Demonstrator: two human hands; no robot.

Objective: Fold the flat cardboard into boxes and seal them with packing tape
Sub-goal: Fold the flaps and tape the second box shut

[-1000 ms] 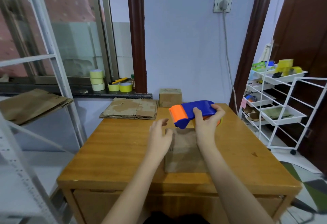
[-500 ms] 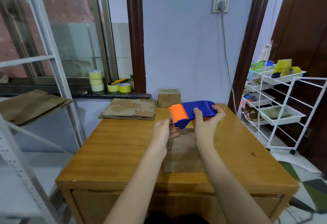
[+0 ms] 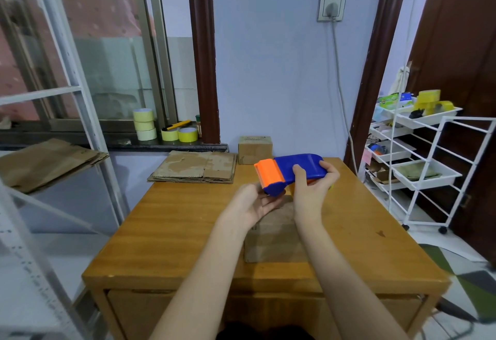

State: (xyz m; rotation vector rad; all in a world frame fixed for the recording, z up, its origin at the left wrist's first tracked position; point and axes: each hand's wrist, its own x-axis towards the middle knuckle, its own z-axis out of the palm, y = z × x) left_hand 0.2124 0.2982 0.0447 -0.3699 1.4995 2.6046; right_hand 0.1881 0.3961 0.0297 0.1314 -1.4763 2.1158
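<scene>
A blue and orange tape dispenser hangs over the wooden table, held by my right hand, whose fingers wrap its blue body. My left hand is at the dispenser's orange front end, fingertips under the toothed edge; whether it pinches tape cannot be made out. Below both hands stands a folded cardboard box, partly hidden by my forearms. A stack of flat cardboard lies at the table's far left, and a small finished box stands against the wall.
Several tape rolls and a yellow cutter sit on the window sill. More flat cardboard lies on a white metal shelf at the left. A white wire trolley with trays stands to the right of the table.
My left hand has risen from the box to the dispenser's orange front end. The dispenser in my right hand has barely moved.
</scene>
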